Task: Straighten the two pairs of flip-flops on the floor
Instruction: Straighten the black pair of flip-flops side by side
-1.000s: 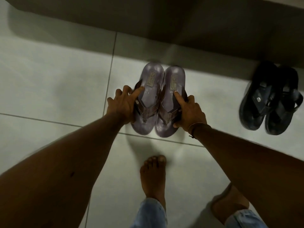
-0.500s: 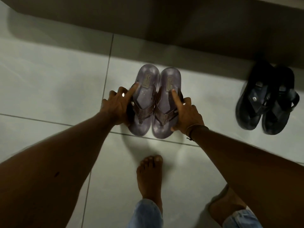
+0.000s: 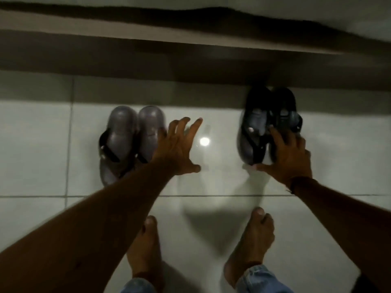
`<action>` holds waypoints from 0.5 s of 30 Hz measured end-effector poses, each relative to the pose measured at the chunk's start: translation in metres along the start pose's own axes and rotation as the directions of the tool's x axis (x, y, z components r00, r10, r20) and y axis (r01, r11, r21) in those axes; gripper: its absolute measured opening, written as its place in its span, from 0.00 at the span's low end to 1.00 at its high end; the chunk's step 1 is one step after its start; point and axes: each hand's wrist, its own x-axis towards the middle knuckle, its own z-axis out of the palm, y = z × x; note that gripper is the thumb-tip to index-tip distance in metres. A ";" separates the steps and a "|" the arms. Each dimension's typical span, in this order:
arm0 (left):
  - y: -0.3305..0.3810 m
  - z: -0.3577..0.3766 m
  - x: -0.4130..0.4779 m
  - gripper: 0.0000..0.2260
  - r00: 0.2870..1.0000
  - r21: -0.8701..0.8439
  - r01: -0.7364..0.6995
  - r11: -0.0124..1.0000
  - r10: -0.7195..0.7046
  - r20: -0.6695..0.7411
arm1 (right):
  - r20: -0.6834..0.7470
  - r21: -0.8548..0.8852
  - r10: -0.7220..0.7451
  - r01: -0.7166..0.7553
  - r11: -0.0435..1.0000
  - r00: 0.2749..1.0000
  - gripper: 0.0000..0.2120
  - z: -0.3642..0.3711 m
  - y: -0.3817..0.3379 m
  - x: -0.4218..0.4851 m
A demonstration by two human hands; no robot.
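Note:
A purple-grey pair of flip-flops lies side by side on the white tiled floor, toes toward the wall. My left hand hovers just right of that pair with fingers spread, holding nothing, and its forearm covers the right sandal's heel. A black pair of flip-flops lies to the right, close to the wall's shadow. My right hand rests over the heel end of the black pair, fingers on the right sandal and thumb along the near edge. The frame is blurred, so the grip is unclear.
A dark step or wall base runs across the top of the view. My two bare feet stand on the tiles in front. A bright light reflection lies between the two pairs.
Both hands have left the purple-grey pair. The right hand moved right onto the black pair, the left hand moved right and opened. My view and feet shifted right.

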 end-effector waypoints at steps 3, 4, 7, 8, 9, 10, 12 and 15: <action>0.071 0.013 0.043 0.60 1.000 -0.035 -0.022 0.999 0.022 0.012 | -0.010 -0.031 0.081 -0.082 0.996 0.997 0.65 -0.012 0.061 0.026; 0.092 0.017 0.057 0.61 1.000 -0.045 -0.021 0.999 0.022 0.017 | 0.013 -0.023 0.100 -0.099 0.995 0.995 0.66 -0.014 0.078 0.036; 0.134 0.027 0.092 0.64 0.999 -0.064 0.010 0.998 -0.007 0.047 | 0.128 0.082 0.094 -0.105 0.991 0.987 0.69 -0.015 0.113 0.064; 0.141 0.029 0.100 0.65 0.997 -0.060 0.032 0.998 -0.029 0.065 | 0.161 0.123 0.067 -0.087 0.989 0.985 0.70 -0.014 0.118 0.072; 0.147 0.031 0.108 0.66 0.995 -0.048 0.052 0.998 -0.048 0.086 | 0.190 0.160 0.035 -0.067 0.985 0.981 0.70 -0.013 0.123 0.081; 0.152 0.034 0.114 0.67 0.992 -0.035 0.069 0.997 -0.065 0.105 | 0.209 0.186 0.002 -0.041 0.982 0.978 0.71 -0.011 0.126 0.088; 0.157 0.037 0.123 0.67 0.988 -0.023 0.091 0.996 -0.087 0.126 | 0.229 0.197 -0.054 0.008 0.980 0.972 0.70 -0.009 0.129 0.101; 0.158 0.037 0.130 0.65 0.986 0.003 0.108 0.994 -0.107 0.130 | 0.235 0.187 -0.083 0.039 0.982 0.968 0.67 -0.002 0.127 0.110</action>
